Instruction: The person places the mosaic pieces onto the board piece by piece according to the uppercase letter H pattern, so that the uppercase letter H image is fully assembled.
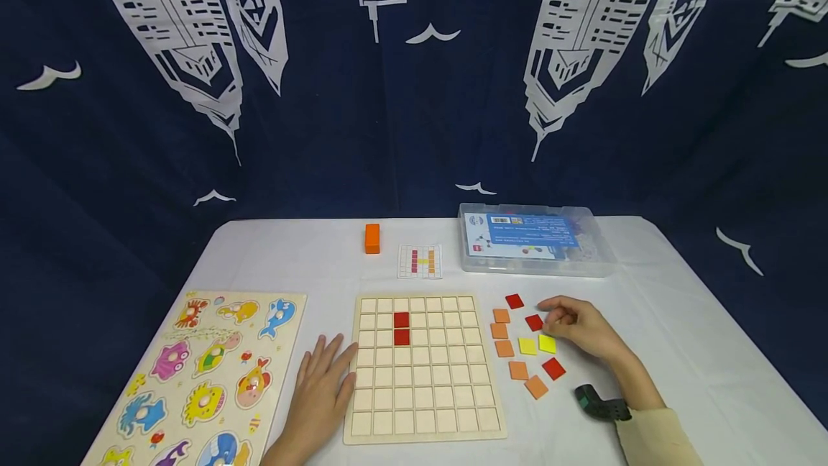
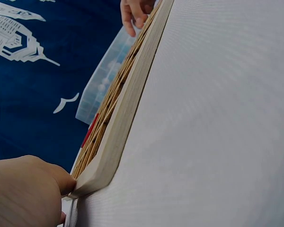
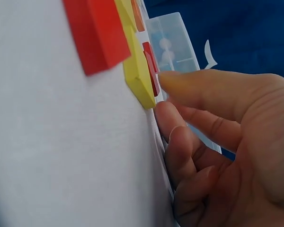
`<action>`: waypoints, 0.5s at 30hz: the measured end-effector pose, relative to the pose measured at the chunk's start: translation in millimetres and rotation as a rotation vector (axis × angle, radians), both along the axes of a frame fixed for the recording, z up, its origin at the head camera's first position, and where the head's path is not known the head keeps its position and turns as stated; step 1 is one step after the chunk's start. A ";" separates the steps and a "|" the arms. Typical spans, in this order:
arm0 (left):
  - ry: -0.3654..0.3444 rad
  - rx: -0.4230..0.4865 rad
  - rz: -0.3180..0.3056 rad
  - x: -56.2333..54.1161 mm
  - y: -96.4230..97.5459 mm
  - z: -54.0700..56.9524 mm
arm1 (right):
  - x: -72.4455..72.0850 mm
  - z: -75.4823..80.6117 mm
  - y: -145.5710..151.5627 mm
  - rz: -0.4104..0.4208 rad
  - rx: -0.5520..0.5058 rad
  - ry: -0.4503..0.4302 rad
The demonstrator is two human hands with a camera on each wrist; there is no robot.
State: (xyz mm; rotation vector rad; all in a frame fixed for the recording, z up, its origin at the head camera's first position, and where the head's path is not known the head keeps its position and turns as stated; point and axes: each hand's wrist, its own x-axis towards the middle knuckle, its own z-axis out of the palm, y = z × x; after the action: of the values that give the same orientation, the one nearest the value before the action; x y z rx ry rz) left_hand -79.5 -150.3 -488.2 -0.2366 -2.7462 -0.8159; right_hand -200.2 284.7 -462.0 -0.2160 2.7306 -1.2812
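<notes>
My left hand (image 1: 321, 387) lies along the left edge of a wooden grid board (image 1: 420, 443), fingers straight, with the thumb touching its side. Two red square tiles (image 1: 402, 320) sit in one column of the board. In the left wrist view, the board's rim (image 2: 118, 127) rises beside that hand (image 2: 28, 191). My right hand (image 1: 582, 329) is beside a loose red tile (image 1: 533, 323), its thumb and index finger apart. The right wrist view shows the thumb tip close to this red tile (image 3: 151, 68); whether they touch I cannot tell. A yellow tile (image 3: 138, 78) is nearer the camera.
Right of the board lie several orange tiles (image 1: 504, 348), yellow tiles (image 1: 527, 346) and more red tiles (image 1: 553, 368). Behind it are a pattern card (image 1: 420, 262), an orange block (image 1: 372, 239) and a clear plastic case (image 1: 537, 265). An animal puzzle board (image 1: 259, 322) lies left.
</notes>
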 end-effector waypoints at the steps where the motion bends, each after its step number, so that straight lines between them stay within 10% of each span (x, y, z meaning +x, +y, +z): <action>1: 0.002 -0.001 0.000 -0.1 0.0 -0.1 | 0.0 -0.3 -0.5 -0.002 0.007 0.000; 15: -0.003 -0.004 0.008 -0.4 0.6 -0.3 | 1.3 -0.6 -3.5 -0.002 0.056 -0.005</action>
State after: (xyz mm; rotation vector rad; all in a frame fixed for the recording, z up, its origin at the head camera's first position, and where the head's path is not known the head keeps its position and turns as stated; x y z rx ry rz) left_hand -79.9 -149.7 -488.6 -0.2247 -2.7505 -0.8090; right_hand -198.9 281.2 -462.6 -0.2044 2.7594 -1.2017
